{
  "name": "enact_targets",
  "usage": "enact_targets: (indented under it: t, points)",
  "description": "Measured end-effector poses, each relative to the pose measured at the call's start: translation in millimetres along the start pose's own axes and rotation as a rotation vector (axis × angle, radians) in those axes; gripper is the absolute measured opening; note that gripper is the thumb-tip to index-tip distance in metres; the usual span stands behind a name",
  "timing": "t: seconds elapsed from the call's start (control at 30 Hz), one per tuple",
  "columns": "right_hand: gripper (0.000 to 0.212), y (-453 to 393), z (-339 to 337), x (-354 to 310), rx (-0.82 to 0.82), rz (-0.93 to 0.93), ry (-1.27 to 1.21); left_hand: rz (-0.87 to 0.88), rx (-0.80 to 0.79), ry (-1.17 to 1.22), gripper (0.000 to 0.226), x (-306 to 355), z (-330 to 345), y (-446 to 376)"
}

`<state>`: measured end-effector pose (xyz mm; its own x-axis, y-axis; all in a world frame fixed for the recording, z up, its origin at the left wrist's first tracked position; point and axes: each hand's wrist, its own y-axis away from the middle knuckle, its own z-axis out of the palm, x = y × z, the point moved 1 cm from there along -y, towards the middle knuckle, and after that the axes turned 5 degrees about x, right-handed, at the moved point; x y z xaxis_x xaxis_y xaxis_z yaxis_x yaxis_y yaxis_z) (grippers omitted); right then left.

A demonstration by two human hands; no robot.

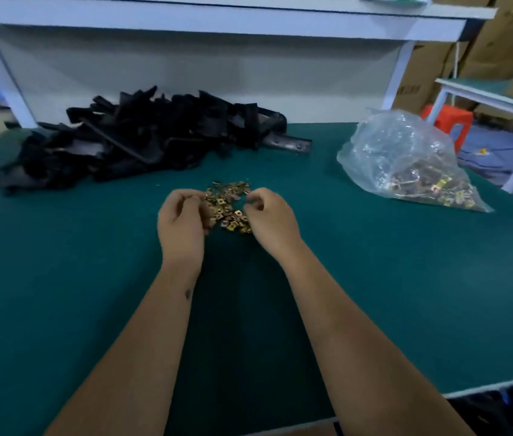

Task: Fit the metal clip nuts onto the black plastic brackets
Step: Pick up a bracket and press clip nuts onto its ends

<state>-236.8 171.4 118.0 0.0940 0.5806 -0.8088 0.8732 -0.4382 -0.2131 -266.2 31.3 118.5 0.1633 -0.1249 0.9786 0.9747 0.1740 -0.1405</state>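
A small heap of brass-coloured metal clip nuts lies on the green table mat in the middle. My left hand rests at the heap's left side with fingers curled into the nuts. My right hand sits at the right side, fingertips pinched together at the heap's upper edge; whether either hand holds a nut is blurred. A big pile of black plastic brackets lies at the back left, apart from both hands.
A clear plastic bag with more clip nuts lies at the back right. A white shelf frame stands behind the table. An orange stool and cardboard boxes are beyond the table's right edge.
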Motion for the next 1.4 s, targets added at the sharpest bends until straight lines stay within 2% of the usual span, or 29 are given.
enact_targets:
  t: [0.07, 0.17, 0.3, 0.43, 0.53, 0.63, 0.7, 0.77, 0.83, 0.97, 1.13, 1.33, 1.4]
  points:
    - [0.026, -5.2, 11.0, 1.5, 0.006, -0.017, 0.086, 0.001, 0.155, 0.075, 0.025, -1.0, -14.9, -19.9]
    - [0.026, -17.6, 18.9, -1.3, -0.009, -0.022, 0.051, 0.033, 0.268, 0.025, 0.025, -3.7, -33.5, -47.9]
    - [0.024, -29.7, 26.9, -2.2, -0.033, -0.039, 0.019, 0.168, 0.343, -0.267, 0.023, -6.0, -54.9, -86.9]
    - [0.021, -46.8, 32.3, -0.4, 0.013, 0.004, 0.009, 0.358, 0.444, -0.539, 0.024, 1.1, -76.6, -126.7]
    - [0.02, -59.7, 35.0, 1.1, 0.057, 0.085, -0.031, 0.343, 0.533, -0.604, 0.034, 11.0, -96.9, -165.8]
    - [0.021, -61.8, 37.8, 5.7, 0.074, 0.124, -0.084, 0.246, 0.564, -0.653, 0.049, 18.5, -115.6, -209.9]
    - [0.02, -61.2, 39.0, 7.2, 0.067, 0.117, -0.077, 0.1, 0.517, -0.602, 0.061, 18.6, -123.2, -235.2]
    - [0.02, -63.3, 40.4, 7.3, 0.076, 0.132, -0.073, -0.066, 0.346, -0.644, 0.068, 13.3, -122.0, -254.9]
    - [0.019, -65.1, 41.6, 5.2, 0.084, 0.134, -0.029, -0.109, 0.159, -0.778, 0.066, 6.2, -109.5, -262.5]
    - [0.021, -65.2, 43.5, 0.5, 0.052, 0.112, 0.0, 0.017, -0.016, -0.686, 0.063, -3.8, -56.2, -244.4]
    - [0.018, -65.0, 41.9, 0.4, 0.043, 0.133, -0.073, 0.23, -0.132, -0.865, 0.051, -16.9, 6.1, -197.2]
    - [0.014, -62.8, 36.7, 1.7, 0.087, 0.111, -0.244, 0.35, -0.151, -0.865, 0.05, -25.5, 2.6, -156.4]
    - [0.021, -61.6, 35.6, 2.3, 0.083, 0.105, -0.28, 0.374, -0.184, -0.825, 0.06, -27.8, -4.2, -142.4]
